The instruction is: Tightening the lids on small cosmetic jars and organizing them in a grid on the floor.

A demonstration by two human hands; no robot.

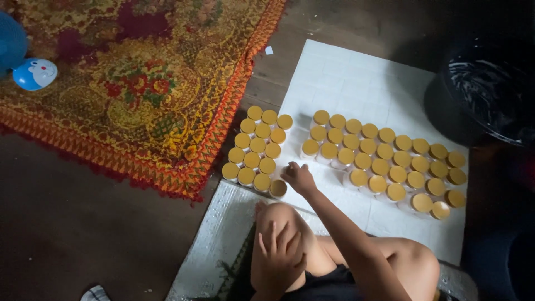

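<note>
My right hand [298,177] reaches forward, fingers curled, against a small white jar with a yellow lid [278,188]. That jar stands at the near corner of a left block of several like jars [256,146] on the dark wooden floor. Whether the fingers grip the jar is not clear. A larger block of the same yellow-lidded jars [384,159] stands in rows on a white padded sheet [345,78]. My left hand [278,245] lies flat on my bent left knee with fingers spread, holding nothing.
A red and yellow patterned rug [145,83] covers the floor at the left. On its far left lie a blue and white round toy [34,73] and a blue fan edge [10,42]. A black tub [490,89] stands at the right. A silvery mat [217,239] lies under my legs.
</note>
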